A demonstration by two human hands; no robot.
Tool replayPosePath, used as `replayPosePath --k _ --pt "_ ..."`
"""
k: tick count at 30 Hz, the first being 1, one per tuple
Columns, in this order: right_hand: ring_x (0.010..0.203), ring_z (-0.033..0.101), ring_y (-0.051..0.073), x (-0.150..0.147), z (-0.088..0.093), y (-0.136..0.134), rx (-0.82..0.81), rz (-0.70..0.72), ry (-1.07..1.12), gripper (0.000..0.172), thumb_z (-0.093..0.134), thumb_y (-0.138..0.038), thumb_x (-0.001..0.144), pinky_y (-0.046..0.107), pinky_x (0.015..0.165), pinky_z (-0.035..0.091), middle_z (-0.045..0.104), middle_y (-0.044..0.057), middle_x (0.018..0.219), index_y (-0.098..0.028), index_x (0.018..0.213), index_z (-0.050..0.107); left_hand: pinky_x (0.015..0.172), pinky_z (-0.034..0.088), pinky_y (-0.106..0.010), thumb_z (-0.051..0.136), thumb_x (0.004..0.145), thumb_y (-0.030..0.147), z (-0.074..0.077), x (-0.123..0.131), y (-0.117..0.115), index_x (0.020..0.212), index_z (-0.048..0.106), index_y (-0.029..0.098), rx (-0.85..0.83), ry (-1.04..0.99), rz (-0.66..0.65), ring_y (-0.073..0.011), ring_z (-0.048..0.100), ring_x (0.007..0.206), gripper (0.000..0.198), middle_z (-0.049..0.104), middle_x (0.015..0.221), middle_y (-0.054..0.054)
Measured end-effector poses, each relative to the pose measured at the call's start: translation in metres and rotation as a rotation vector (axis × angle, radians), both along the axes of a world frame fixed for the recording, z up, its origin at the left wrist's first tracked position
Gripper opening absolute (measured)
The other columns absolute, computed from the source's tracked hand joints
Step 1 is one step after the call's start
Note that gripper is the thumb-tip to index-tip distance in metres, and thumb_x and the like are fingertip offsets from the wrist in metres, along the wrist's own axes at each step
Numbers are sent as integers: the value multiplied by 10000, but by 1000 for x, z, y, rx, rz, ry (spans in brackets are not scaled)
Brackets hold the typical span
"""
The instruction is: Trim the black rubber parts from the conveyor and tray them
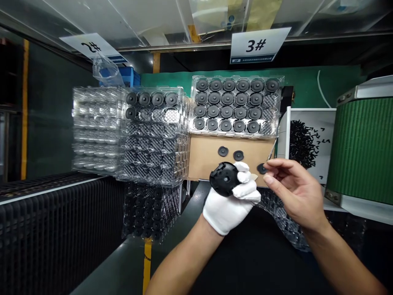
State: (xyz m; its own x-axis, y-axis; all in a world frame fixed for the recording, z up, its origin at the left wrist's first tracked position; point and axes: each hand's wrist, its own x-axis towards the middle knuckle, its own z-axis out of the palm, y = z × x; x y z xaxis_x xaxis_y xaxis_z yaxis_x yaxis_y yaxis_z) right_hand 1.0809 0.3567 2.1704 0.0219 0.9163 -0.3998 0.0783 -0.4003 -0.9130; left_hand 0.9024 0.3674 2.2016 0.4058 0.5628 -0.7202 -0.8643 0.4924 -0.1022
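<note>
My left hand [231, 200], in a white glove, grips a large black plastic disc [223, 179] by its right edge. A small pin or boss shows at the disc's centre, and clips line its rim. My bare right hand [294, 184] has thumb and index fingertip at the edge of a small black disc [261, 168], apparently pinching it. Two similar small discs, one [223, 151] beside another [238, 155], lie on the brown cardboard [202, 159]. A thin metal tool [272, 149] rests by my right index finger.
A clear tray [236, 133] of black discs stands behind the cardboard. Stacked clear trays [147, 143] rise at the left. On the right are a white bin [327, 123] of small black parts and a green ribbed conveyor belt [364, 151]. A blue box [130, 76] stands behind the stacks.
</note>
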Motion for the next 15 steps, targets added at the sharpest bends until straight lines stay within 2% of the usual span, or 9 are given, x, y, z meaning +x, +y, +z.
replayPosePath --k 2,4,6,7,9,12,15 --pt "976 713 169 1 1 1 -16 -4 3 288 782 -271 907 273 847 623 743 62 1115 -260 1190 728 596 450 -226 583 962 217 -6 0 -2 924 732 177 189 417 -214 -88 477 573 159 592 779 -15" --pt "941 732 167 2 3 4 -83 43 57 278 720 -329 962 285 820 635 756 73 1138 -257 1231 722 792 535 -292 591 949 196 -12 -2 -5 1000 781 198 366 836 -376 -165 632 816 197 716 970 -67" --pt "899 742 168 2 6 8 -187 131 169 325 630 -400 1017 300 771 641 757 90 1167 -248 1296 696 974 514 -332 564 952 155 -16 -6 -6 1131 780 224 510 1189 -484 -207 661 1039 288 749 1146 -67" --pt "886 742 169 2 7 9 -234 174 230 356 607 -424 1026 305 751 640 756 94 1169 -244 1325 680 998 503 -344 535 963 141 -17 -7 -6 1198 762 235 578 1351 -538 -209 665 1060 340 752 1169 -61" --pt "875 733 164 1 8 12 -291 223 331 383 635 -436 1009 302 742 635 758 88 1152 -237 1335 671 952 517 -364 478 986 135 -16 -10 -5 1310 711 251 723 1663 -672 -207 684 977 415 763 1099 -54" --pt "877 716 156 -3 6 14 -319 240 438 360 725 -392 954 275 723 624 765 70 1134 -239 1279 697 917 531 -367 482 991 133 -11 -11 -4 1340 694 243 815 1819 -758 -209 693 923 423 762 1019 -55" --pt "854 711 153 -6 2 15 -347 202 532 331 753 -358 933 257 687 618 769 61 1082 -230 1235 718 972 543 -353 480 1023 167 -6 -13 -2 1351 682 247 739 1708 -683 -200 713 995 394 770 1093 -47"
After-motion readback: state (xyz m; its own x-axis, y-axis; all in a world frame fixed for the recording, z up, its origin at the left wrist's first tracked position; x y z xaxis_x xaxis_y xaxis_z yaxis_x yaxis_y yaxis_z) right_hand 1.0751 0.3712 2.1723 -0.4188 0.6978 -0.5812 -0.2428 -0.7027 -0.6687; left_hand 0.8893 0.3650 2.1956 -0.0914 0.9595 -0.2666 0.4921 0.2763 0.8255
